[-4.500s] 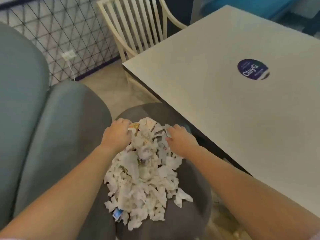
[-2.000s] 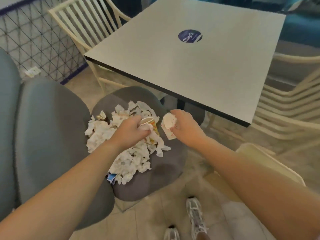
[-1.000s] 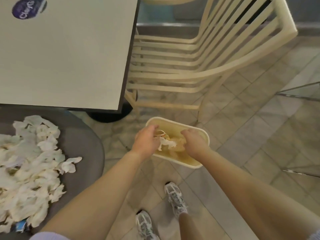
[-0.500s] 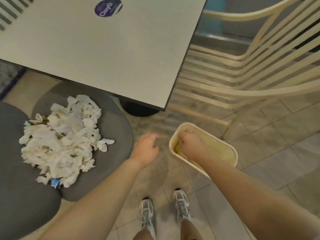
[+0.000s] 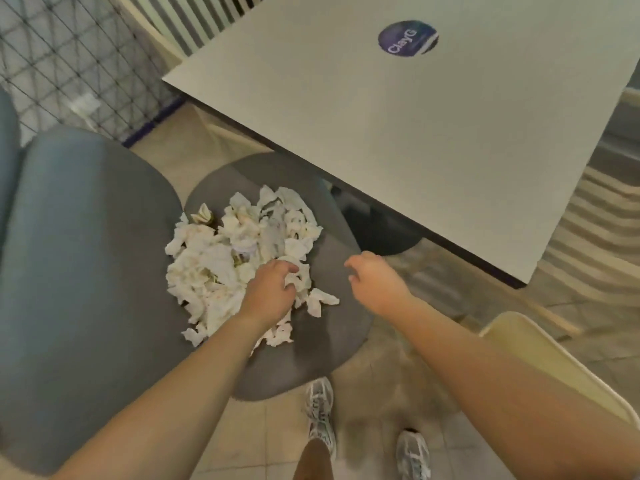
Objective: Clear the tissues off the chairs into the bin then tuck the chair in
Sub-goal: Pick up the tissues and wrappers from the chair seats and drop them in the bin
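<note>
We note the tissues (image 5: pixel 239 258) heaped on the grey chair seat (image 5: pixel 311 344), which sits partly under the near edge of the worktop (image 5: pixel 398 133). The heap's long axis runs from the chair's front edge, nearest our feet, up toward the worktop edge; it is broader at the lower left. A loose scrap (image 5: pixel 320 301) lies just beside the heap on its right, touching the seat.

Our left hand (image 5: pixel 268 294) rests on the lower right part of the heap, fingers (image 5: pixel 287 268) curled down into the tissues and gathering a wad; how much is gripped we cannot tell, as the palm hides it.

Our right hand (image 5: pixel 375 280) hangs above the seat's right edge, apart from the heap, fingers loosely bent and slightly spread, holding nothing.

The bin (image 5: pixel 554 365) shows only as a cream rim, well right of the chair, behind our right forearm. A blue-grey padded seat back (image 5: pixel 76 271) stands just left of the chair. Two grey trainers (image 5: pixel 320 410) stand on the tiled floor below the seat's front edge.
</note>
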